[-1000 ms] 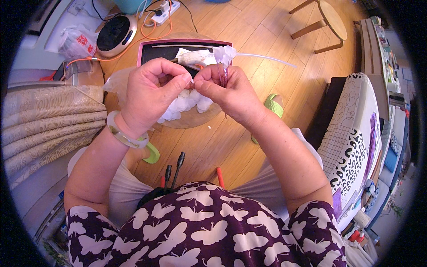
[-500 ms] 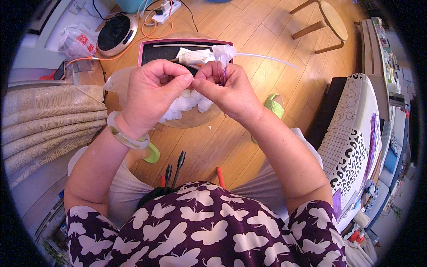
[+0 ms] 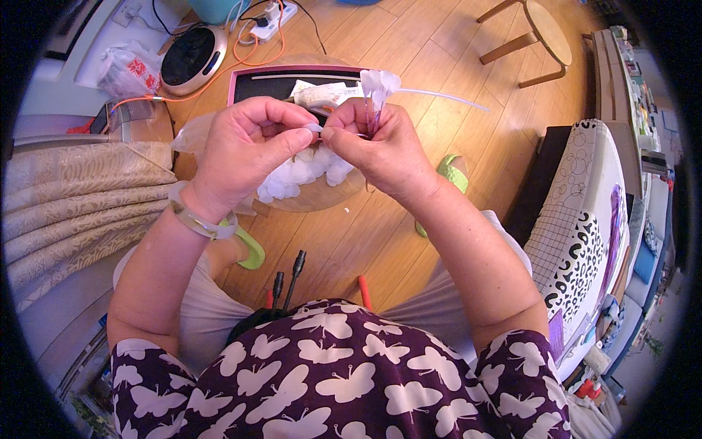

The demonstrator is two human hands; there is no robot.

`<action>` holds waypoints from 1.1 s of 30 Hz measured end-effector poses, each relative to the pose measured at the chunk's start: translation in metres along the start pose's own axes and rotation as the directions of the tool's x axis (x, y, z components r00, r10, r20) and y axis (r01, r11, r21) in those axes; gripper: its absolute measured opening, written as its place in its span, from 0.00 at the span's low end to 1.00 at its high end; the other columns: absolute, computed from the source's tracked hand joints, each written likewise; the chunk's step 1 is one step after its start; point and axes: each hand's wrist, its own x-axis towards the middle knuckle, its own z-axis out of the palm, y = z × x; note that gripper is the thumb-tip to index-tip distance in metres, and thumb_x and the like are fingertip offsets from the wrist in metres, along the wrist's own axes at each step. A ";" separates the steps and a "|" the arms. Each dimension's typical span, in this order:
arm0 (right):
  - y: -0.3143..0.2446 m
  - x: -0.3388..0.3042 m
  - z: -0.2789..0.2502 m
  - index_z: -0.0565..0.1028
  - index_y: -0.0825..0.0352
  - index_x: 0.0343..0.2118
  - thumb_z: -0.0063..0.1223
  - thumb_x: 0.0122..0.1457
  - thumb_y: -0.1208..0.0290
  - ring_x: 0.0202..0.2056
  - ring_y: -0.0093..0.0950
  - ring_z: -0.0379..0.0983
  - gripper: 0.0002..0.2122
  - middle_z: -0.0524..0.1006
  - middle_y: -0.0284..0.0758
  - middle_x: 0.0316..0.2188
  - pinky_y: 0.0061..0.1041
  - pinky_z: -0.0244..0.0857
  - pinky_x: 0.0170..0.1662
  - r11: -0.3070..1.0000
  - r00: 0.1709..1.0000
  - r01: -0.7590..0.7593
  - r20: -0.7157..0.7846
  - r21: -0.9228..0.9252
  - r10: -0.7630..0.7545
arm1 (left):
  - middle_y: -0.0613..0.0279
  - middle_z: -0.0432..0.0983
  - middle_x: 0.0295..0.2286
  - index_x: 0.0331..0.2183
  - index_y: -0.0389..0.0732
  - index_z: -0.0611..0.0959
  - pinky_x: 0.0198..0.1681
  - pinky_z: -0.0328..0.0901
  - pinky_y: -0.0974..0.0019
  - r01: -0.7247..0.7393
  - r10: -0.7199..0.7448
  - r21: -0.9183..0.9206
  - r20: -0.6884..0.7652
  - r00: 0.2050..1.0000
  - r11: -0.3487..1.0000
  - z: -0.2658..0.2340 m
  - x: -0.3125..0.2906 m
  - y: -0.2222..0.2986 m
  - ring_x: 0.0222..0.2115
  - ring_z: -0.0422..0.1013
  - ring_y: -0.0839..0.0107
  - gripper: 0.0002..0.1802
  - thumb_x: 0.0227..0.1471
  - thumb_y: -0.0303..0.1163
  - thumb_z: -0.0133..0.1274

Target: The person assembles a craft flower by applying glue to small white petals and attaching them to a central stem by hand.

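Observation:
My left hand (image 3: 245,150), a bangle on its wrist, pinches the edge of a small white petal (image 3: 313,127) between thumb and forefinger. Close against it, almost tip to tip, my right hand (image 3: 376,143) is closed, with its thumb and forefinger at the petal's other side. A bunch of white translucent petals (image 3: 380,84) on thin purple strands stands up from the right hand's curled fingers. Below the hands lies a pile of loose white petals (image 3: 300,175) on a round brown surface (image 3: 318,199). My fingers hide part of the pile.
Behind the hands, a dark tray (image 3: 274,84) with a pink rim holds a stained white packet (image 3: 322,95). A thin white rod (image 3: 446,99) extends right of it. An orange cable, a round black appliance (image 3: 194,60) and a wooden stool (image 3: 547,33) stand farther off.
The fingertips have parted slightly, and a white petal now shows between them. The petal bunch in my right hand has shifted a little to the right.

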 end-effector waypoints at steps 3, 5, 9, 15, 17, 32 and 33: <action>-0.002 0.000 0.000 0.71 0.67 0.18 0.52 0.46 0.76 0.16 0.10 0.56 0.05 0.65 0.21 0.13 0.13 0.50 0.18 0.999 1.000 -0.003 0.002 -0.038 0.003 | 0.60 0.73 0.28 0.28 0.33 0.76 0.34 0.66 0.76 -0.027 0.027 0.031 0.003 1.000 0.999 0.000 0.000 0.001 0.28 0.70 0.78 0.04 0.44 0.21 0.52; -0.002 0.000 0.000 0.71 0.68 0.18 0.52 0.46 0.76 0.16 0.10 0.56 0.05 0.65 0.21 0.13 0.13 0.50 0.18 0.999 1.000 -0.014 0.008 -0.043 0.014 | 0.60 0.73 0.28 0.28 0.33 0.76 0.34 0.66 0.76 -0.040 0.040 0.050 0.000 0.999 0.998 0.000 0.000 0.001 0.28 0.69 0.78 0.04 0.44 0.21 0.52; 0.001 0.001 -0.003 0.71 0.67 0.20 0.52 0.47 0.76 0.18 0.11 0.59 0.04 0.67 0.23 0.15 0.13 0.53 0.21 0.998 0.999 -0.021 0.031 -0.056 0.022 | 0.61 0.73 0.27 0.27 0.33 0.77 0.33 0.66 0.76 -0.039 0.040 0.042 -0.016 0.999 0.998 0.001 -0.001 0.001 0.27 0.70 0.78 0.03 0.44 0.21 0.52; 0.002 0.000 -0.001 0.71 0.68 0.21 0.51 0.48 0.77 0.21 0.12 0.63 0.02 0.71 0.25 0.19 0.12 0.57 0.25 0.998 0.998 -0.042 0.044 -0.043 0.044 | 0.61 0.72 0.27 0.26 0.33 0.76 0.33 0.66 0.76 -0.044 0.045 0.013 -0.041 0.998 0.999 0.002 -0.001 -0.001 0.26 0.70 0.78 0.02 0.45 0.20 0.51; 0.002 0.001 0.000 0.71 0.68 0.21 0.51 0.48 0.77 0.21 0.12 0.64 0.02 0.71 0.26 0.19 0.12 0.57 0.25 0.999 0.999 -0.032 0.030 -0.027 0.033 | 0.60 0.72 0.27 0.26 0.33 0.76 0.32 0.66 0.76 -0.050 0.051 0.015 -0.048 0.998 0.999 0.002 -0.001 0.000 0.26 0.70 0.78 0.02 0.45 0.19 0.50; -0.001 0.002 0.001 0.71 0.69 0.21 0.51 0.48 0.77 0.22 0.13 0.64 0.03 0.71 0.26 0.18 0.13 0.59 0.26 0.995 0.999 -0.031 0.023 -0.095 0.034 | 0.60 0.73 0.27 0.25 0.33 0.77 0.33 0.65 0.76 -0.071 0.075 0.078 -0.050 0.996 0.994 0.002 0.001 -0.004 0.27 0.69 0.79 0.02 0.43 0.19 0.51; 0.001 0.002 0.001 0.71 0.68 0.21 0.51 0.48 0.77 0.22 0.12 0.64 0.03 0.71 0.26 0.18 0.13 0.58 0.26 0.996 1.000 -0.023 0.017 -0.083 0.025 | 0.60 0.73 0.27 0.25 0.33 0.77 0.32 0.65 0.76 -0.078 0.082 0.073 -0.054 0.995 0.994 0.002 0.001 -0.004 0.27 0.69 0.79 0.02 0.43 0.19 0.51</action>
